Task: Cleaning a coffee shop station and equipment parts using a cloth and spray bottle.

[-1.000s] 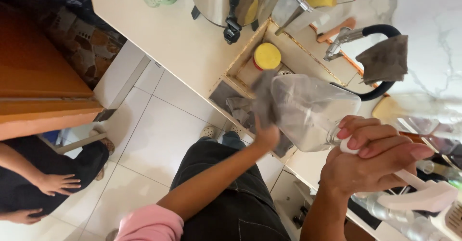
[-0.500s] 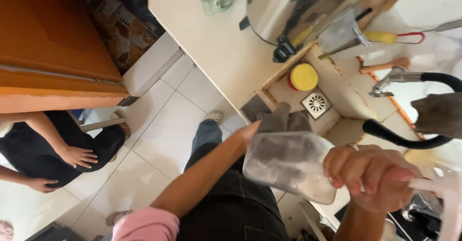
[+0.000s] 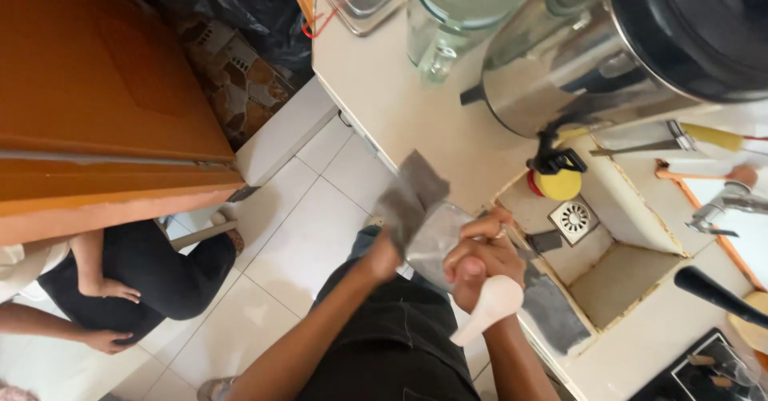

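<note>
Head view shows the right hand [image 3: 480, 257] gripping a clear jug [image 3: 436, 237] by its white handle while the left hand [image 3: 384, 257] clutches a grey cloth [image 3: 408, 197] against it, wiping apparently unfinished.

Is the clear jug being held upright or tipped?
Tipped. The clear jug lies slanted, its white handle in the right hand, a grey cloth at its end.

jug [image 3: 432, 241] now nearer the body

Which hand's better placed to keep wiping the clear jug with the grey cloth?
Left. The left hand already grips the grey cloth against the clear jug. The right hand is wrapped around the jug's white handle, steadying it.
</note>
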